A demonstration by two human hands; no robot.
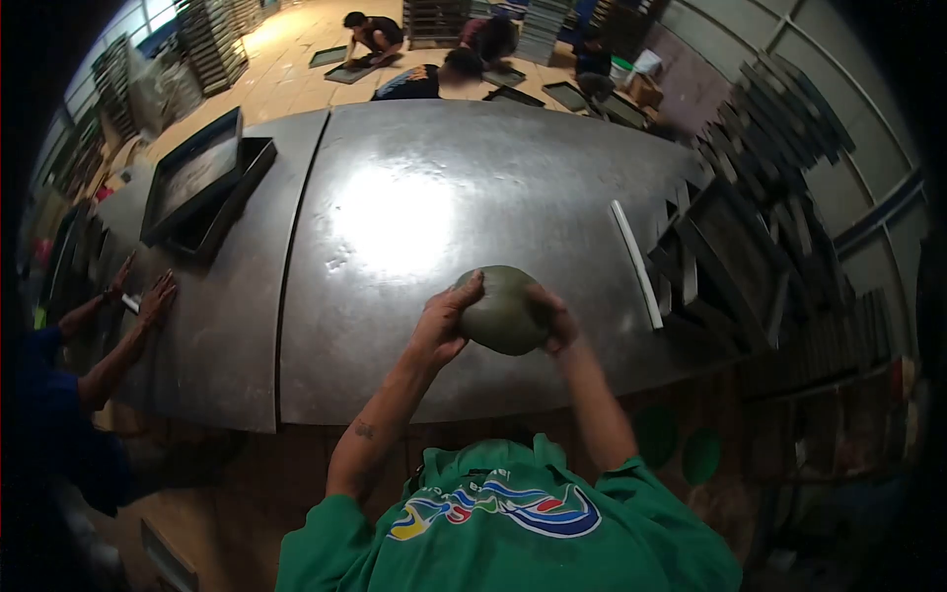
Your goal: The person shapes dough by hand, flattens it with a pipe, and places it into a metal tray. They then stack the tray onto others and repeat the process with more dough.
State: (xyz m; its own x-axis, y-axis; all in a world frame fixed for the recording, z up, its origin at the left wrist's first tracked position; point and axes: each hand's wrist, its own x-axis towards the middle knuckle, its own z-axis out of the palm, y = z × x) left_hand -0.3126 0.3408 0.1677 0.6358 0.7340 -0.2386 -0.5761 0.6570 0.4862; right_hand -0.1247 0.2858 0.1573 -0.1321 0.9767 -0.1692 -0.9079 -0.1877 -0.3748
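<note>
A smooth, dark green lump [503, 314] of dough-like material, rounded like a ball, is held between both my hands over the metal table [395, 370]. My left hand [452, 318] grips its left side, thumb on top. On the right side, my right hand [557, 318] is closed around the edge, slightly blurred by motion, with some fingers hidden behind the lump. To the right of my hands, a long white rod [636, 264] lies on the table.
Stacked dark trays [730, 257] crowd the table's right end. Two more trays [197, 178] lie at the far left, near a co-worker's hands [156, 298] on the tabletop. A seam [301, 237] crosses the table. Several people [375, 39] crouch among trays on the floor beyond.
</note>
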